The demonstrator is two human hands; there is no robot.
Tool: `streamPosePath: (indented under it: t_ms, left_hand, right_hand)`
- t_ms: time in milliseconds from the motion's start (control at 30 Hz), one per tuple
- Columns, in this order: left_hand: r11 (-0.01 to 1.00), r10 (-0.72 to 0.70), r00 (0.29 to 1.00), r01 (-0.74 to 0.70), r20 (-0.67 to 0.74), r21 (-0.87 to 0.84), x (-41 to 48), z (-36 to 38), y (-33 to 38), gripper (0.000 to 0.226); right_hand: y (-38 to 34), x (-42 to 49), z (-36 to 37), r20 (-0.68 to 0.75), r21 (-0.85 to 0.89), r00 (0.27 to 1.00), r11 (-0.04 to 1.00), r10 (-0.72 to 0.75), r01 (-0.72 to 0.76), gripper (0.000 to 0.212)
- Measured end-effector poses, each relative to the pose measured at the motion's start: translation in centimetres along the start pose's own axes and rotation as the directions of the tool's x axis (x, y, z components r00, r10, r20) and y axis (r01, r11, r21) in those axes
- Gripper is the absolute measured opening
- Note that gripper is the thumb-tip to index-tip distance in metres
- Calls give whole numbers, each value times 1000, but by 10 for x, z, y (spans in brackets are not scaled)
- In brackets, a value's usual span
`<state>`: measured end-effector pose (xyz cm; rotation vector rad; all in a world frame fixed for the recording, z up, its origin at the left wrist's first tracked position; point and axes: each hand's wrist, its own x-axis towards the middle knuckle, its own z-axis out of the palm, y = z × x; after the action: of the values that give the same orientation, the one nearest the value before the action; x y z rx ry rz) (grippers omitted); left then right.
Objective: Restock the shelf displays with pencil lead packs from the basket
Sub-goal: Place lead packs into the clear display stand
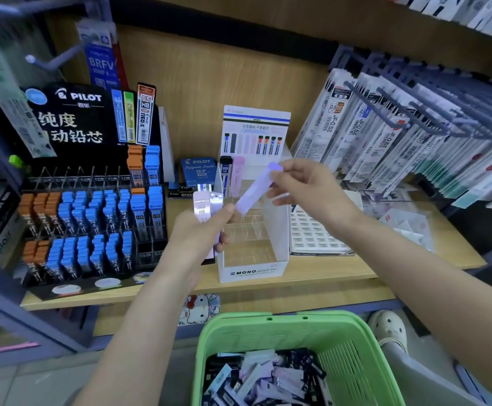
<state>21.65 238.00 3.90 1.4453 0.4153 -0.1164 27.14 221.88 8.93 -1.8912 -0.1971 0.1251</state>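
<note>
One lilac pack (255, 190) in right hand (306, 189) pinch; several pale packs (206, 205) in tight left hand (197, 232) grip

A single view is given, taken from head height (wide-angle, edges bent) and aimed forward and down. The wooden shelf (326, 272) is seen close at the far side, the green basket (268, 325) nearest, at the bottom right.

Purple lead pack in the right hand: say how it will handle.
Probably stiff: the purple lead pack lies straight though the right hand pinches only one end. Likely light, since a mere pinch carries it. Its glossy case may slip.
</note>
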Motion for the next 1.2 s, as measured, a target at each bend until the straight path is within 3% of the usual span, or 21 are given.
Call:
streamPosePath:
  t_ms: [100, 233, 367, 600, 733, 967, 1100, 1200]
  left_hand:
    - [997, -13, 1000, 12, -11, -78, 2, 1, 1, 9]
    - [995, -29, 1000, 29, 4, -93, 3, 1, 3, 7]
    - [995, -40, 999, 42, 18, -90, 5, 1, 3, 8]
    - [982, -57, 998, 60, 21, -177, 9, 2, 5, 14]
    - [972, -51, 999, 51, 8, -228, 9, 2, 5, 21]
    - [965, -2, 999, 12, 37, -263, 6, 1, 4, 6]
    - [970, 29, 998, -14, 59, -241, 5, 0, 4, 9]
    - [976, 42, 995, -21, 92, -218, 4, 2, 3, 9]
  right_hand:
    - [5, 20, -6, -154, -126, 984, 989, -93, 74, 9]
    - [19, 48, -5, -186, -247, 975, 966, -122, 74, 8]
    - [31, 68, 2, -151, -333, 977, 939, -149, 92, 4]
    - [36, 81, 11, 23, -579, 985, 801, -172, 153, 11]
    - [36, 78, 13, 20, -623, 969, 755, -245, 203, 14]
    - [31, 76, 14, -3, -755, 957, 628, -291, 189, 20]
    - [24, 59, 25, -79, -669, 941, 717, -330, 195, 24]
    - [17, 33, 39, -6, -518, 970, 830, -244, 206, 16]
